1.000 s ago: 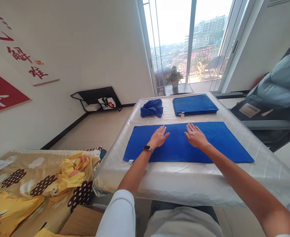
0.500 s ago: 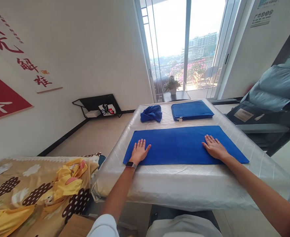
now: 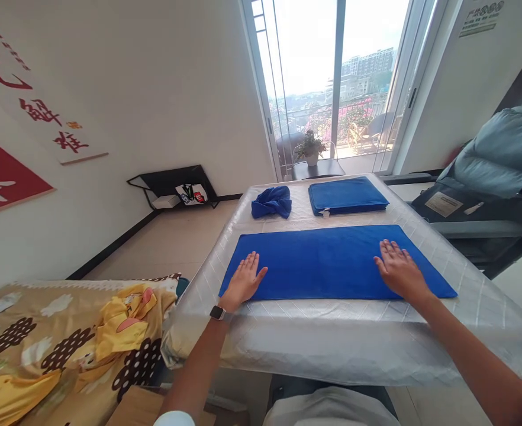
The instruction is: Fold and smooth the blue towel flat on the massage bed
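Note:
A blue towel [image 3: 321,263], folded into a long flat strip, lies across the near half of the table [image 3: 332,337]. On its left end rests my left hand [image 3: 244,279], open, palm down, with a watch [image 3: 218,312] on the wrist. My right hand [image 3: 400,271] is open over the towel's right part, fingers stretched out and palm down. Neither hand grips the cloth. Beyond the strip, a crumpled blue cloth [image 3: 271,202] sits at the far left. A neat stack of folded blue towels [image 3: 348,195] with a white tag is at the far right.
Silvery covering wraps the table. To the left is a bed [image 3: 52,331] with yellow clothes [image 3: 125,322]; a cardboard box [image 3: 137,407] stands below it. A grey recliner [image 3: 487,171] is on the right. Behind the table, a potted plant [image 3: 311,148] stands on a chair by the glass door.
My right hand has slid right along the towel. My left hand has shifted slightly left and its wrist has moved closer to me. The view has shifted a little.

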The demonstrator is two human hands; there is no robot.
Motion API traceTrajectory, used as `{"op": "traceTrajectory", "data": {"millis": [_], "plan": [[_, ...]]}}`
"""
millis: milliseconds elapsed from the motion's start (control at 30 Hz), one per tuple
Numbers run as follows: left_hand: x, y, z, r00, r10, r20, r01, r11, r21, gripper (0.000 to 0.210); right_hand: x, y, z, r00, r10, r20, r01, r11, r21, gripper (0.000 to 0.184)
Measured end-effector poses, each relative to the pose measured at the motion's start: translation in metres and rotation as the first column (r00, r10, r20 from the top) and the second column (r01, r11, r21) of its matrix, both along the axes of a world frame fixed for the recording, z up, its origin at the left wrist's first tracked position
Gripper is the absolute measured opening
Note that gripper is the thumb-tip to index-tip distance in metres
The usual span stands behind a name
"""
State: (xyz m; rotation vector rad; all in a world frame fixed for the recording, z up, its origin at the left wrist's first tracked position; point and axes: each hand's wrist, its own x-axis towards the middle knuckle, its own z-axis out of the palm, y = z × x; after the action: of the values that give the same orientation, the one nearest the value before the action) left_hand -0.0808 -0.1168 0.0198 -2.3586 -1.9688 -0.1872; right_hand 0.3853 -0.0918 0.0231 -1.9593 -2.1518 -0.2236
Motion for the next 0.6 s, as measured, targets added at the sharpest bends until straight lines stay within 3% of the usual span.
{"op": "traceTrajectory", "data": {"millis": [133, 200, 267, 333, 400, 600], "plan": [[0.108, 0.001, 0.005, 0.923, -0.382, 0.036, 0.381, 0.924, 0.034, 0.075, -0.107, -0.02, -0.006, 0.965, 0.262, -0.032, -0.264, 0.958, -0.109, 0.068], [0.145, -0.002, 0.0, 0.885, -0.46, 0.067, 0.459, 0.888, 0.026, 0.074, -0.135, -0.027, -0.014, 0.944, 0.325, -0.06, -0.33, 0.927, -0.179, 0.068], [0.161, -0.005, -0.006, 0.876, -0.474, 0.089, 0.476, 0.879, -0.004, 0.074, -0.14, -0.03, -0.022, 0.935, 0.344, -0.081, -0.354, 0.91, -0.218, 0.068], [0.155, -0.007, -0.01, 0.889, -0.448, 0.094, 0.453, 0.891, -0.042, 0.076, -0.125, -0.032, -0.026, 0.936, 0.339, -0.093, -0.351, 0.908, -0.228, 0.071], [0.132, -0.009, -0.011, 0.917, -0.391, 0.08, 0.397, 0.914, -0.081, 0.077, -0.094, -0.034, -0.028, 0.948, 0.305, -0.089, -0.317, 0.92, -0.232, 0.074], [0.006, -0.021, -0.021, 0.998, -0.059, -0.02, 0.056, 0.991, -0.122, 0.079, 0.042, -0.038, -0.039, 0.999, 0.028, -0.03, -0.035, 0.97, -0.241, 0.079]]}}
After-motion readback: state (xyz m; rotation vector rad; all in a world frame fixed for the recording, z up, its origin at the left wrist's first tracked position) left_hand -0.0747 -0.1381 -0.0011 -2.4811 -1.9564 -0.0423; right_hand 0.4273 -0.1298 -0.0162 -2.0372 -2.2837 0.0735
